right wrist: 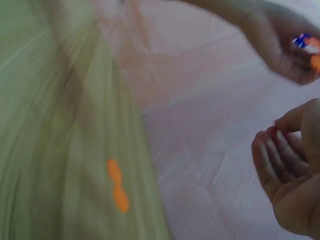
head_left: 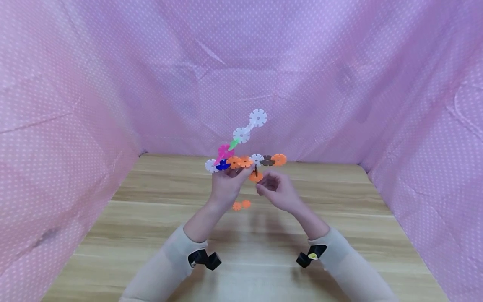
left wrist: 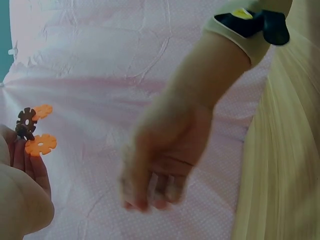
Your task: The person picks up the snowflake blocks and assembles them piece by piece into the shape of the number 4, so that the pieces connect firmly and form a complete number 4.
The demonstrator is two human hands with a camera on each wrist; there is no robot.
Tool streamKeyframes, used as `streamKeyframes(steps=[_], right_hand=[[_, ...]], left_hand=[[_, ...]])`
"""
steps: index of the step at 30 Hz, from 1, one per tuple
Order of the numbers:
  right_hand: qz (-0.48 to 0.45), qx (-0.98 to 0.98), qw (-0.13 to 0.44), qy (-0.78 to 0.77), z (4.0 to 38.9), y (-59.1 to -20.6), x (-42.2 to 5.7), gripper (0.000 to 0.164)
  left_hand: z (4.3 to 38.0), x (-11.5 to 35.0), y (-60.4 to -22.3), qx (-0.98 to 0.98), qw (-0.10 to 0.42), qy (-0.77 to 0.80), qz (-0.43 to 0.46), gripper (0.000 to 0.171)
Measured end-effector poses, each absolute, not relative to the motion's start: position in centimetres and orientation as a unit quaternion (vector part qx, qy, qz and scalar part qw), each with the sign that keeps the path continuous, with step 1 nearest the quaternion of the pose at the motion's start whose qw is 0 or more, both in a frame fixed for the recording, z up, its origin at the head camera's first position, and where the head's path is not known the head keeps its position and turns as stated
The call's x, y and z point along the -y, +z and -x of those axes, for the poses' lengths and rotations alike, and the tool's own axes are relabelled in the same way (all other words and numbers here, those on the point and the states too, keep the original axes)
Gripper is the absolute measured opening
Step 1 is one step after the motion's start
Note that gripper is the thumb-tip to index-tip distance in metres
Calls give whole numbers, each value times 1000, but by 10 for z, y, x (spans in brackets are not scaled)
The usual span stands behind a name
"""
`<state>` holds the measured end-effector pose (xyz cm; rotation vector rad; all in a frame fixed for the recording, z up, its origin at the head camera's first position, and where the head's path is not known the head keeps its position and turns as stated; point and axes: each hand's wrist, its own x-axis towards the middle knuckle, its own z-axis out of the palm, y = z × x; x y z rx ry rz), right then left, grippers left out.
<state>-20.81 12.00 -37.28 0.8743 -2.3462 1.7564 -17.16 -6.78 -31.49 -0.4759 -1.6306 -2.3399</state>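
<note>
My left hand (head_left: 226, 188) grips a row of notched plastic snowflake discs: white, blue (head_left: 223, 165), two orange (head_left: 240, 162), white, brown (head_left: 268, 160) and orange (head_left: 279, 160). From the row's left part, a branch of pink (head_left: 225, 151), green (head_left: 234, 144) and white discs (head_left: 258, 118) slants up to the right. Below the row, another orange disc (left wrist: 41, 145) hangs from a dark brown one. My right hand (head_left: 281, 193) is just right of that orange disc. In the left wrist view this hand appears blurred, its fingers loosely curled, apart from the discs and holding nothing.
Two joined orange discs (right wrist: 118, 186) lie on the wooden table (head_left: 151, 218) below the hands. Pink dotted cloth (head_left: 241, 79) hangs at the back and both sides. Each sleeve carries a black wrist device (head_left: 205, 259).
</note>
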Motion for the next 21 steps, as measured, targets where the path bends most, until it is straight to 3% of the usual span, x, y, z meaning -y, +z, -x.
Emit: streamKeyframes(steps=[9, 17, 21], right_hand=[[-295, 882, -9, 368, 235, -417, -109, 19], [-318, 912, -58, 253, 232, -433, -96, 33], [-319, 920, -64, 217, 227, -439, -90, 29]], left_hand=[[168, 69, -315, 554, 119, -807, 167, 32], [165, 71, -316, 577, 110, -793, 161, 42], [165, 71, -316, 584, 103, -791, 151, 42]])
